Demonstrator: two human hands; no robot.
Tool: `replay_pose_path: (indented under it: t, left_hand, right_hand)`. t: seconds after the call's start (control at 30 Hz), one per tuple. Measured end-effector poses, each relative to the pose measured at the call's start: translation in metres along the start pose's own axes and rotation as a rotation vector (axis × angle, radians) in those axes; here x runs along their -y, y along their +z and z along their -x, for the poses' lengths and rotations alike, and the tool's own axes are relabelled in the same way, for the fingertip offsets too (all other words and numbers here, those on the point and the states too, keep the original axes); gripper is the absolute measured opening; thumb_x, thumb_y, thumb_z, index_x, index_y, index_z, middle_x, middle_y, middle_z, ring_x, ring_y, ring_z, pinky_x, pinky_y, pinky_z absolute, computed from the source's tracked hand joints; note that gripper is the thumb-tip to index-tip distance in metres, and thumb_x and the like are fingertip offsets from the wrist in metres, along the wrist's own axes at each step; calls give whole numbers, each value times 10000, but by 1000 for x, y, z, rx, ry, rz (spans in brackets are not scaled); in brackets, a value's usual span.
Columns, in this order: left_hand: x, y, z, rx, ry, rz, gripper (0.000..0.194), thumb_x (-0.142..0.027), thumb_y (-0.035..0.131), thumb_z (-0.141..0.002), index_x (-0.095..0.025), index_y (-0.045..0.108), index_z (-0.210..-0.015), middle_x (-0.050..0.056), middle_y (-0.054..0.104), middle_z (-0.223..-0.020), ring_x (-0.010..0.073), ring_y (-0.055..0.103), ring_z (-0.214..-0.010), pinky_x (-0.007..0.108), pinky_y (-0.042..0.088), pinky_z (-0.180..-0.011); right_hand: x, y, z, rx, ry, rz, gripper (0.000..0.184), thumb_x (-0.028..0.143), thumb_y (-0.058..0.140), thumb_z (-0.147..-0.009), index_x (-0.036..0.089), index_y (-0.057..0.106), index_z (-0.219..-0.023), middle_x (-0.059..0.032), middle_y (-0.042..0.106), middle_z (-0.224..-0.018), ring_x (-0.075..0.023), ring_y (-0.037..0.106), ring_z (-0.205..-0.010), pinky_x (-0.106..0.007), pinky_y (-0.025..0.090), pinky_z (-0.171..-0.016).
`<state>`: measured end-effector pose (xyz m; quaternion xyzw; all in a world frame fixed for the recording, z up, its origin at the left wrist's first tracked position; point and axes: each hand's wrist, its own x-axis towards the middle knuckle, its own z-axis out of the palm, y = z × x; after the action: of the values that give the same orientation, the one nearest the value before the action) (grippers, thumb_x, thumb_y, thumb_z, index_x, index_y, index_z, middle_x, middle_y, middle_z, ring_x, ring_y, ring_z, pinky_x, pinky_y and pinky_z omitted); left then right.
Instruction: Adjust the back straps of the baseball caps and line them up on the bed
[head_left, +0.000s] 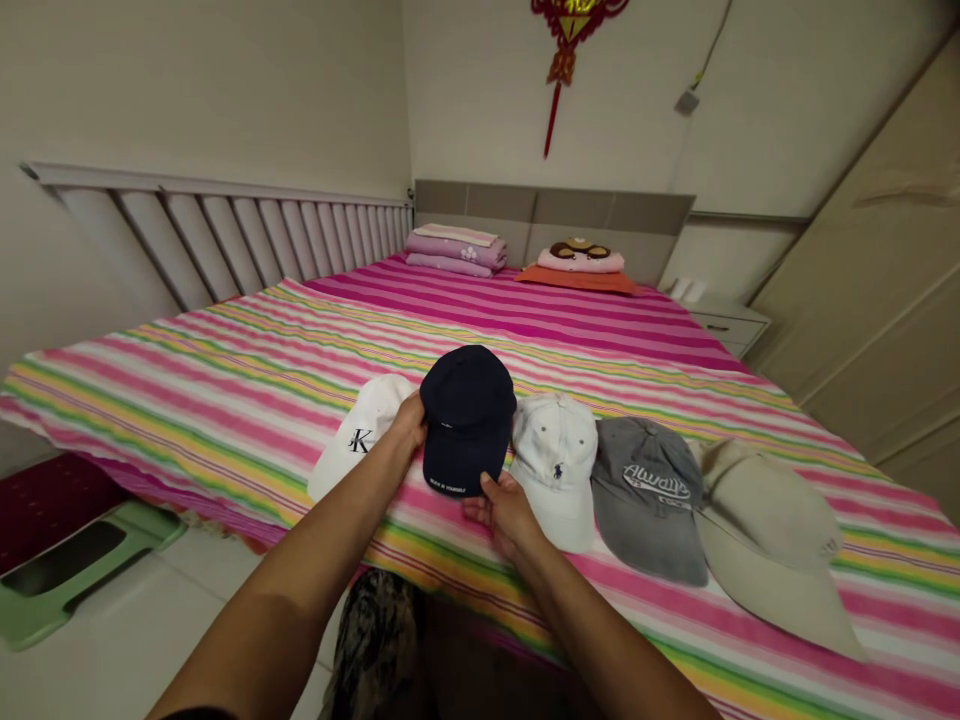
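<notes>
Left fingers: the left hand (409, 420) grips the left side of the navy cap (469, 415); most of its fingers are hidden behind the cap.
Right fingers: the right hand (511, 514) pinches the lower right edge of the brim, thumb on top, the other fingers curled below it.
Navy cap: between the two hands, brim toward the wearer, small white lettering along the brim's edge; whether it touches the cloth underneath cannot be told.
White lettered cap: just left of the navy cap, the white cap with dark letters (361, 430) lies partly behind the left hand and forearm.
Pale cap: just right of the navy cap, the pale cap with a small dark emblem (556, 462) has its brim toward the wearer.
Grey cap: next along, the grey cap (649, 500) bears white script reading "Always".
Beige cap: at the right end of the row, the beige cap (776, 530) points its broad brim toward the lower right.
Bed: the caps lie on a multicoloured striped cloth (225, 365); a magenta striped sheet (622, 330) shows beyond it.
Headboard end: folded purple bedding (456, 250) at left, a pink folded piece (581, 263) on an orange one (577, 281) at right, before the headboard (645, 212).
Left side: a white railing (262, 232) along the bed, a green stool (146, 525) on the floor (202, 600).
Wall: a red hanging ornament (561, 66).
</notes>
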<state>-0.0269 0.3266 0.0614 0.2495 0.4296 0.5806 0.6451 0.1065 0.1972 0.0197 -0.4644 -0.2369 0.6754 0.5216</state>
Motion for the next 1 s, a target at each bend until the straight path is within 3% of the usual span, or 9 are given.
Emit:
replay_pose_path:
  t: [0.27,0.53,0.83,1.0]
  left_hand:
    - [38,-16,-7,-23,71,-233,154,-223,594,-661,-128,623,-780,53,669,-683,172,597,-616,313,460,-676]
    - [50,-30,9,-69,196,-369,143,-145,581,-642,-145,624,-778,32,641,-670,182,572,-661,320,421,-724]
    - [52,-44,50,-158,286,-352,202,-69,614,-591,-177,637,-760,68,651,-926,244,513,-1058,320,304,-952]
    - [55,-68,91,-186,211,-251,241,-69,658,-573,-169,645,-792,52,662,-882,204,576,-948,292,370,-901]
  right_hand:
    - [-6,6,-12,-153,172,-58,177,204,471,-854,220,336,-741,62,491,-494,-119,591,-431,-230,505,-449]
    - [-11,-3,1,-162,219,-74,202,210,524,-830,209,340,-745,43,505,-482,-143,603,-444,-279,528,-493]
    - [-21,-7,18,-115,157,-133,232,156,620,-715,230,403,-679,20,575,-518,-166,647,-616,-296,540,-688]
    - [-27,-18,34,-72,128,-160,217,130,654,-635,226,459,-646,22,610,-574,-157,644,-666,-283,520,-751]
